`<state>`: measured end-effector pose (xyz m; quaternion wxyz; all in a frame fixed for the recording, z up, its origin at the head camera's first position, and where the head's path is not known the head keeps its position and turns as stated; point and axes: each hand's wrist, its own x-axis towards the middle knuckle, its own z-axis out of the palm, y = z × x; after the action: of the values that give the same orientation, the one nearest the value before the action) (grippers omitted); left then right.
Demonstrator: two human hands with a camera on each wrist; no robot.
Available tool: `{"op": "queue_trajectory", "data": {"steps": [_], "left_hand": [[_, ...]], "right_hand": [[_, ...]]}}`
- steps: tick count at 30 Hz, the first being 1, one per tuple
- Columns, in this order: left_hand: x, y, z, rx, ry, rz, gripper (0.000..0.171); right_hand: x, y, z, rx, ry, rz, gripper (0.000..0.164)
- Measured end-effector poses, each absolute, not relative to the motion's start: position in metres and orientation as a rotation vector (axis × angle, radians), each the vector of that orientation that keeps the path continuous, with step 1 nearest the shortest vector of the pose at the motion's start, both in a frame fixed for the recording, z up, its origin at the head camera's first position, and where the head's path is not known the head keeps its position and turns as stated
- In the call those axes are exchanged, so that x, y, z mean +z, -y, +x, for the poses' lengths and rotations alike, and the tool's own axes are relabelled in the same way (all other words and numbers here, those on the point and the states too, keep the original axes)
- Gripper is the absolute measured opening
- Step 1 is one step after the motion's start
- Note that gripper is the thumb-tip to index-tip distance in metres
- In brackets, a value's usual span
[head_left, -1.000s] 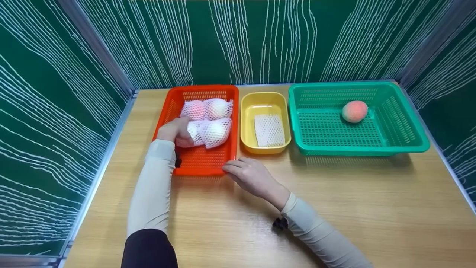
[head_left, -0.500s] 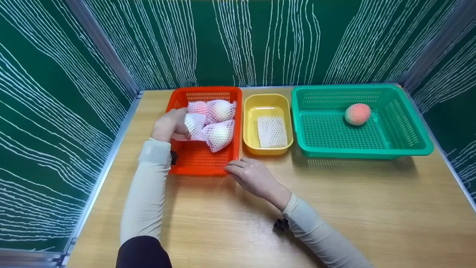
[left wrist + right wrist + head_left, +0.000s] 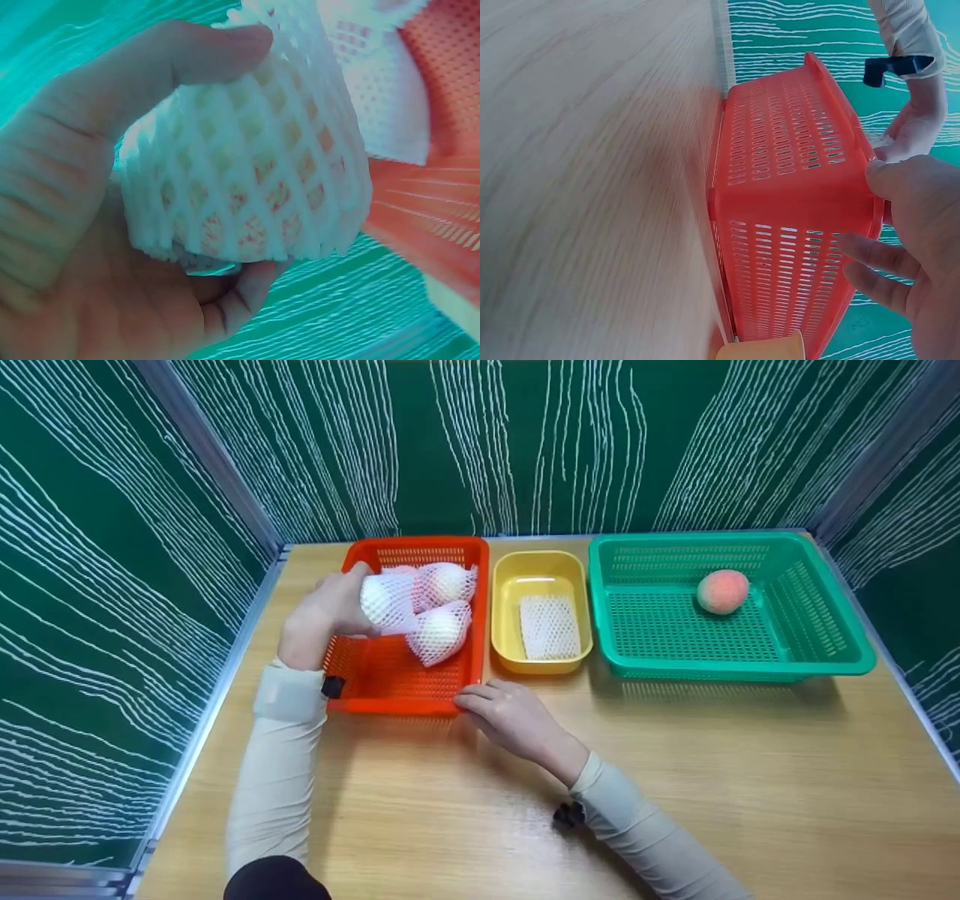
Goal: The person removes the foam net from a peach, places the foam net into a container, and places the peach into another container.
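My left hand (image 3: 326, 611) grips a peach in a white foam net (image 3: 388, 604), raised at the left side of the red basket (image 3: 394, 707). The left wrist view shows the thumb across the net (image 3: 247, 165) and fingers curled below; pale, red-speckled skin shows through the mesh. Beside it in the basket lie a netted fruit (image 3: 439, 634) in front, another (image 3: 450, 585) behind, and a pinkish one (image 3: 401, 571) mostly hidden. My right hand (image 3: 517, 720) holds the basket's near right corner; in the right wrist view its thumb (image 3: 889, 178) is at the rim.
A yellow tub (image 3: 536, 564) with flat foam netting (image 3: 550, 626) stands right of the red basket. Further right is a green basket (image 3: 739, 667) with one bare peach (image 3: 723, 591). Green panels with white lines (image 3: 517, 442) enclose the wooden table (image 3: 420, 810) at the back and sides.
My left hand has drawn the netted peach up and left, away from the fruit beside it, which has settled at an angle. My right hand stays at the basket's corner.
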<state>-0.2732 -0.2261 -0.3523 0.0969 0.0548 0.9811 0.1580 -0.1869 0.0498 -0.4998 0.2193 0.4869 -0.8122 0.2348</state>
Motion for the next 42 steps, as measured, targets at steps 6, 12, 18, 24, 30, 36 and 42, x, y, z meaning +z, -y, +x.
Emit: {"op": "queue_trajectory", "data": {"steps": [6, 12, 18, 24, 30, 36, 42], "left_hand": [[-0.341, 0.215, -0.252, 0.567, -2.981, 0.328, 0.084], [-0.337, 0.193, -0.233, 0.689, -2.966, 0.446, 0.088], [-0.338, 0.172, -0.218, 0.804, -2.953, 0.536, 0.092], [-0.349, 0.153, -0.208, 0.936, -2.928, 0.826, 0.083], [-0.371, 0.132, -0.195, 0.978, -2.921, 0.958, 0.083], [-0.392, 0.113, -0.182, 0.97, -2.922, 1.011, 0.083], [-0.411, 0.095, -0.173, 0.887, -2.969, 1.145, 0.081]], "right_hand": [[-0.5, -0.051, -0.186, 0.671, 2.233, 1.352, 0.026], [-0.496, -0.059, -0.182, 0.68, 2.186, 1.358, 0.022], [-0.494, -0.079, -0.175, 0.695, 2.153, 1.354, 0.018], [-0.491, -0.104, -0.166, 0.677, 2.125, 1.33, 0.011], [-0.489, -0.137, -0.155, 0.683, 2.117, 1.277, 0.008], [-0.49, -0.172, -0.146, 0.665, 2.15, 1.191, 0.007], [-0.49, -0.193, -0.142, 0.652, 2.126, 1.118, 0.01]]}}
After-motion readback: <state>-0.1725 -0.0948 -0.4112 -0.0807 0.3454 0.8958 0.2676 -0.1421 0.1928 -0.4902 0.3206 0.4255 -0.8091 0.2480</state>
